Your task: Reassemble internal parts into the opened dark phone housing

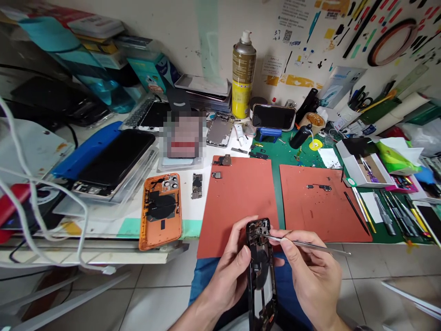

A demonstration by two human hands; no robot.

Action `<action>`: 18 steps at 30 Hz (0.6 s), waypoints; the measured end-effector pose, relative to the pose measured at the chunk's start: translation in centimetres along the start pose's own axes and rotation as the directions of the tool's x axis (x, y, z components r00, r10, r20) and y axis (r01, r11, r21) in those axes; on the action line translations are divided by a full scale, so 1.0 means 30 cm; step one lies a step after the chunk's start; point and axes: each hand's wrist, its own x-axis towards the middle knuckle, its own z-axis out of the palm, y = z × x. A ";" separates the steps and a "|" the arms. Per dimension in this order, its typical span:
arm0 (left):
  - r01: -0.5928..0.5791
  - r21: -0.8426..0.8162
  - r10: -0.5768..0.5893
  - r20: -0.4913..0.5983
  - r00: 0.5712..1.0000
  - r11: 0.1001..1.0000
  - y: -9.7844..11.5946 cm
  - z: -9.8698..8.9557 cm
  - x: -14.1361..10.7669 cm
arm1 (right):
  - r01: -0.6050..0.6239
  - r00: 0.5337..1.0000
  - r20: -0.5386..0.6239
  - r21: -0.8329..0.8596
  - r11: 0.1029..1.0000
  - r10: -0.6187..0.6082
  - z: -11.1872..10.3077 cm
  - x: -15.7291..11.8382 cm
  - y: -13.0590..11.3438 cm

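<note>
The left hand (232, 271) is clamped on the phone frame (261, 262), thumb along its left edge. The right hand (315, 269) is closed on a metal tool (324, 248), pinched between thumb and fingers. The tool tip is at the frame's upper end; contact cannot be confirmed. The frame is tilted, between the hands. Beyond the grip: red mat (241, 197). Left of the grip: orange shell (160, 239) and circuit board (197, 186).

Reads "3.7" above "4.6" in blue handwriting (277, 35) on the flat white wall (172, 27) at one o'clock, nine o'clock from a square black-and-white QR code (288, 36).
</note>
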 end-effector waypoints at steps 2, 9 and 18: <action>0.017 -0.013 -0.018 -0.027 0.999 1.000 0.007 0.001 -0.003 | 0.002 1.000 0.007 0.003 1.000 -0.002 -0.001 -0.003 0.003; 0.024 -0.072 -0.029 -0.070 0.997 0.997 0.018 -0.003 -0.002 | 0.061 0.998 0.011 0.117 0.991 -0.063 -0.028 -0.042 0.007; 0.091 -0.174 -0.109 -0.098 0.989 0.981 0.021 0.000 0.003 | -0.153 0.983 -0.113 -0.058 0.987 0.145 -0.066 -0.075 -0.055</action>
